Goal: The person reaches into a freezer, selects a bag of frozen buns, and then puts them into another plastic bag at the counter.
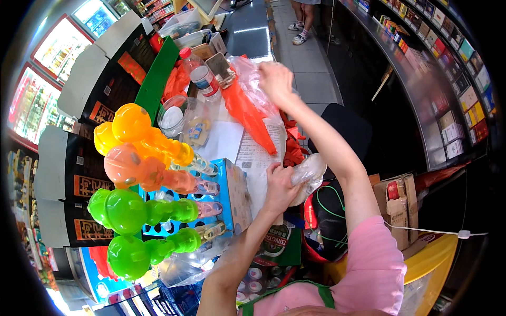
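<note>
My left hand is closed around a crumpled clear plastic bag at the counter's near right edge. Farther off, my right hand is blurred, its fingers curled in beside a thin pinkish see-through plastic bag. What those fingers hold, if anything, is hidden. Left of that bag lies a red plastic bag, its tip trailing toward me over a printed sheet. A phone leans at its far end, next to a clear bottle with a red cap.
Bulbous yellow, orange and green plastic containers stick out from a blue display box on the left. A clear round tub stands behind them. Right of me are a black bag and a cardboard box. Someone's legs show in the aisle.
</note>
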Demonstrator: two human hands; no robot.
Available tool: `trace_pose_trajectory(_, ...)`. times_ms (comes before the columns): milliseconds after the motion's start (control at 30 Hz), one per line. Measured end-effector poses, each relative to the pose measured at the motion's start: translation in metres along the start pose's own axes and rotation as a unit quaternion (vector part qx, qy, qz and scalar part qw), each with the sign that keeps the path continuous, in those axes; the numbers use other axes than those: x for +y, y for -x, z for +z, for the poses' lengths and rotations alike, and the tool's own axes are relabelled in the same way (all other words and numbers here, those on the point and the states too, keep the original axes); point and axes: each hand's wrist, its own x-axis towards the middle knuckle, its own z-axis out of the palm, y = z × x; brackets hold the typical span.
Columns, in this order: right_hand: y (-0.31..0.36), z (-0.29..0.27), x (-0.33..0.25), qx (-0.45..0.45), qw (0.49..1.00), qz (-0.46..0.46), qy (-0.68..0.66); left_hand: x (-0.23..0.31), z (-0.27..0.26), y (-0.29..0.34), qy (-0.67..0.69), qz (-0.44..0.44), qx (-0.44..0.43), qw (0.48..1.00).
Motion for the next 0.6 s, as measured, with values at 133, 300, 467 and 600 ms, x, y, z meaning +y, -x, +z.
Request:
trace_pose_trajectory(133, 0.000, 0.018, 0.043, -0.159, 0.979, 0.091, 0.095, -0.002, 0.001, 0.000, 0.003, -0.002, -0.004, 1.000)
trace_pose_trajectory(300, -0.007, 0.034, 0.020, -0.074, 0.983, -0.118, 0.122, -0.004, 0.004, 0.002, 0.006, -0.008, 0.002, 1.000)
trace_pose_trajectory(467, 0.024, 0.053, -0.067, -0.184, 0.977, -0.111, -0.015, -0.001, -0.003, 0.002, -0.011, -0.008, -0.002, 1.000)
trace_pose_trajectory(600, 0.053, 0.069, -0.056, -0.072, 0.970, -0.233, -0.006, 0.001, 0.000, -0.002, 0.002, -0.002, 0.000, 1.000)
